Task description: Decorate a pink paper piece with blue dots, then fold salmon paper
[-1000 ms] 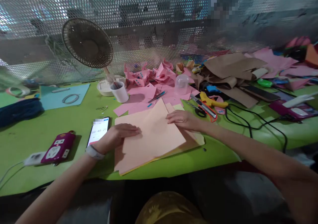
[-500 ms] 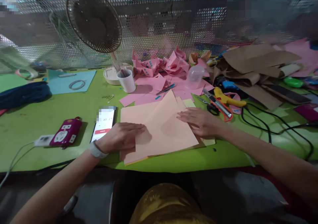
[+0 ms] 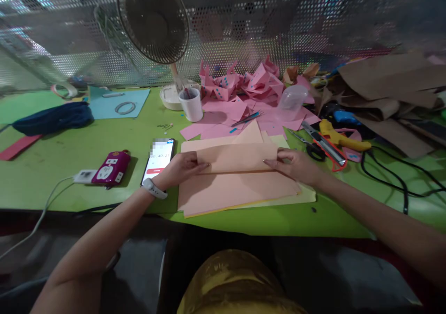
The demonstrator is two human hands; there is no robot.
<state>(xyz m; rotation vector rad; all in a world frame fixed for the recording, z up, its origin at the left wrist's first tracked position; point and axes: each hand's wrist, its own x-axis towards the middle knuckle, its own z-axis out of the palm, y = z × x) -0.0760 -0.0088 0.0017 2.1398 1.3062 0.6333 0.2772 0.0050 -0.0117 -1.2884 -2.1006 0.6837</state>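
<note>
A peach paper sheet is held up as a folded band above a stack of peach and yellow papers. My left hand pinches the band's left end between thumb and fingers. At its right end, my right hand grips the paper in the same way. Behind the band, a pointed peach corner sticks up toward the pink papers. A white band circles my left wrist, beside a lit phone lying on the table.
Left are a purple power socket with a white plug and a dark blue pouch. A fan, white cup and pink folded papers stand behind. Scissors, a cutter and a yellow-handled tool lie right.
Both hands have gone from resting flat on the paper to pinching its ends. The sheet is now lifted into a horizontal band. The whole view has shifted, with objects appearing farther right.
</note>
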